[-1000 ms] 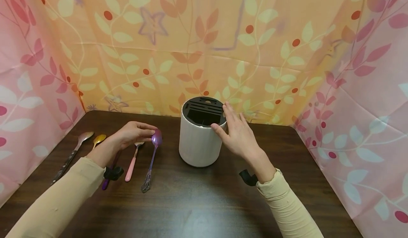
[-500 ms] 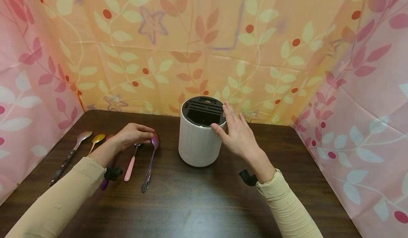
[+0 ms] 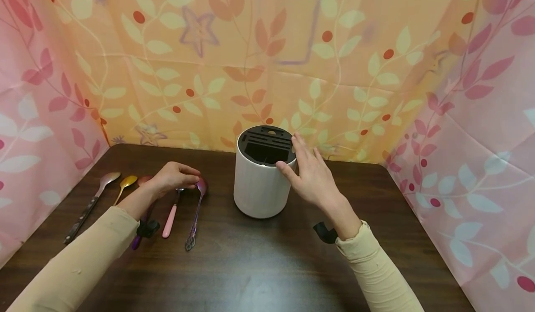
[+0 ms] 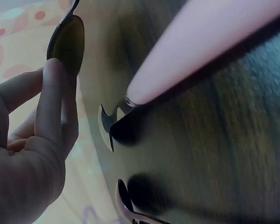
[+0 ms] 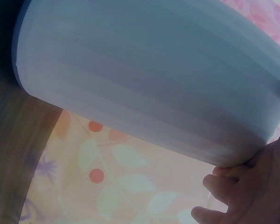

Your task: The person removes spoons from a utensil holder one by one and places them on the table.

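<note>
My left hand (image 3: 177,177) pinches the bowl edge of a purple spoon (image 3: 201,189) between thumb and fingers. This spoon's ornate handle slants toward me, its end low over or on the table; contact is unclear. In the left wrist view, the fingertips meet the tip of the spoon bowl (image 4: 69,44). Just left of it in the head view lies a pink-handled spoon (image 3: 170,221), its bowl partly behind my hand. A white round holder (image 3: 259,191) with a black slotted insert (image 3: 267,152) stands upright. My right hand (image 3: 313,179) rests extended fingers against its right rim.
Farther left lie a spoon with a dark patterned handle (image 3: 85,214) and a gold spoon (image 3: 128,181). Another reddish spoon (image 3: 144,179) is mostly hidden by my left forearm. A patterned curtain (image 3: 251,70) encloses the brown table (image 3: 251,275) at the back and sides.
My left hand has shifted slightly left, and the purple spoon's bowl has moved left and a little nearer me with it. My right hand and the holder stay in place.
</note>
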`<state>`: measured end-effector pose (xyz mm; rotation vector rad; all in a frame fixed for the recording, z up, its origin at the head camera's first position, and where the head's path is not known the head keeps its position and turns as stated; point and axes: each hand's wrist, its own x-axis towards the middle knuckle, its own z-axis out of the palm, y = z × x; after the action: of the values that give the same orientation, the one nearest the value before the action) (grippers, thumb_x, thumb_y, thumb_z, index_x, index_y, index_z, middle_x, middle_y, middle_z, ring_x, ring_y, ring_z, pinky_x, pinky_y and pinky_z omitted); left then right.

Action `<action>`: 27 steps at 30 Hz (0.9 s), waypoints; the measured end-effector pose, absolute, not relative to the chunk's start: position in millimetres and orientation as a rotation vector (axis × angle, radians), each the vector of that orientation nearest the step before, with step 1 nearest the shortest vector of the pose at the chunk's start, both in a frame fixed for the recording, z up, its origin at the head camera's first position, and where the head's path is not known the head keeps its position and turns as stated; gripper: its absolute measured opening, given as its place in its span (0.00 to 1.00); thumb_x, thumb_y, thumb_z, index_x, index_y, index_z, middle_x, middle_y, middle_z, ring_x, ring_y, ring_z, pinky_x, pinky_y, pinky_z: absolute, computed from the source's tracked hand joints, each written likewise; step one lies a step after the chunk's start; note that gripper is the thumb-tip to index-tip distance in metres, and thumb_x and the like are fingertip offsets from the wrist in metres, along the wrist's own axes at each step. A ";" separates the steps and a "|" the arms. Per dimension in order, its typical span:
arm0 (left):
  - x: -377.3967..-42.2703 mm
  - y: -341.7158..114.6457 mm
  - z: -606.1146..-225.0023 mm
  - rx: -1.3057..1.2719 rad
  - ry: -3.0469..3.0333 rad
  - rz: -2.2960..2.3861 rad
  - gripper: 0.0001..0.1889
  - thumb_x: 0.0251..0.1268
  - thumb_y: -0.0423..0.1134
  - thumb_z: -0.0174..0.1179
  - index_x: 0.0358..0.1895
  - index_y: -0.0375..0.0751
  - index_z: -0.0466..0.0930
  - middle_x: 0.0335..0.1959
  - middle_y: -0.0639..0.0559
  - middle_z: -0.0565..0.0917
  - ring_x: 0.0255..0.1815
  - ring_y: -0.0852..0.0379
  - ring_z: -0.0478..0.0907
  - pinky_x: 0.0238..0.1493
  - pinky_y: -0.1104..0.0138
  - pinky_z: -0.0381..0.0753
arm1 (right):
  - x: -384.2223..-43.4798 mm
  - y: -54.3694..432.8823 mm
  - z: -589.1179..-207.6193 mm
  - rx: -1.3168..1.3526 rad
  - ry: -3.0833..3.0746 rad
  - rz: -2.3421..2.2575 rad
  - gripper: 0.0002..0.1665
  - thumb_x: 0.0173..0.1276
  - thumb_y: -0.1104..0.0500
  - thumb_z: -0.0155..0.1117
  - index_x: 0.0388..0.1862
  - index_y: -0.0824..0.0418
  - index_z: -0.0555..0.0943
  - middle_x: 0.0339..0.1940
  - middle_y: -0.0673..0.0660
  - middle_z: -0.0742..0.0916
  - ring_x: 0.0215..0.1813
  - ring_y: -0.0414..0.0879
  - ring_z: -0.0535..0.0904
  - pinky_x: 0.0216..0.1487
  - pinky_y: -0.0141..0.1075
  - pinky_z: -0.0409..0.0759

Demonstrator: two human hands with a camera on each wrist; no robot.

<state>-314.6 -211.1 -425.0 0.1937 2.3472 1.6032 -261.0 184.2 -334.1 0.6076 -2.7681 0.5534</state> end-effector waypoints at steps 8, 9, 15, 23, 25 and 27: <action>-312.6 -211.5 -424.1 0.198 2.458 1.464 0.21 0.75 0.29 0.62 0.63 0.16 0.76 0.50 0.30 0.87 0.42 0.47 0.89 0.46 0.59 0.90 | -261.5 182.6 -332.1 0.611 -2.761 0.552 0.57 0.76 0.21 0.37 0.87 0.58 0.48 0.88 0.52 0.51 0.85 0.51 0.55 0.85 0.54 0.40; -312.5 -211.6 -424.2 0.193 2.460 1.461 0.20 0.75 0.29 0.62 0.62 0.16 0.76 0.49 0.30 0.87 0.41 0.47 0.89 0.46 0.59 0.90 | -261.5 182.4 -332.2 0.612 -2.762 0.551 0.57 0.76 0.21 0.37 0.87 0.58 0.48 0.88 0.52 0.51 0.85 0.51 0.55 0.85 0.54 0.41; -311.1 -213.3 -425.8 0.204 2.479 1.422 0.18 0.73 0.27 0.62 0.59 0.14 0.77 0.43 0.32 0.88 0.39 0.48 0.89 0.44 0.59 0.90 | -260.6 182.6 -332.5 0.617 -2.757 0.553 0.57 0.76 0.21 0.38 0.87 0.59 0.48 0.88 0.53 0.52 0.85 0.51 0.56 0.85 0.54 0.41; -308.5 -214.3 -425.2 0.249 2.540 1.353 0.18 0.72 0.27 0.62 0.57 0.14 0.78 0.47 0.28 0.87 0.41 0.45 0.89 0.46 0.56 0.90 | -260.0 183.5 -333.2 0.610 -2.755 0.545 0.56 0.77 0.22 0.39 0.87 0.58 0.48 0.88 0.52 0.51 0.84 0.50 0.56 0.85 0.53 0.41; -308.2 -214.4 -424.4 0.253 2.557 1.335 0.18 0.72 0.27 0.62 0.57 0.14 0.78 0.48 0.28 0.87 0.41 0.44 0.89 0.46 0.56 0.90 | -259.9 183.7 -333.1 0.611 -2.757 0.544 0.56 0.77 0.22 0.39 0.87 0.58 0.48 0.88 0.51 0.51 0.85 0.50 0.56 0.85 0.54 0.41; -307.9 -214.2 -423.8 0.245 2.566 1.325 0.18 0.72 0.28 0.63 0.58 0.15 0.78 0.47 0.29 0.87 0.41 0.44 0.89 0.46 0.56 0.90 | -259.8 184.0 -332.7 0.611 -2.759 0.545 0.56 0.77 0.22 0.39 0.87 0.59 0.48 0.88 0.52 0.51 0.84 0.50 0.56 0.85 0.54 0.41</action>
<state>-307.9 -214.2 -423.8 0.2453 2.5660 1.3246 -259.8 184.0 -332.7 0.6113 -2.7591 0.5445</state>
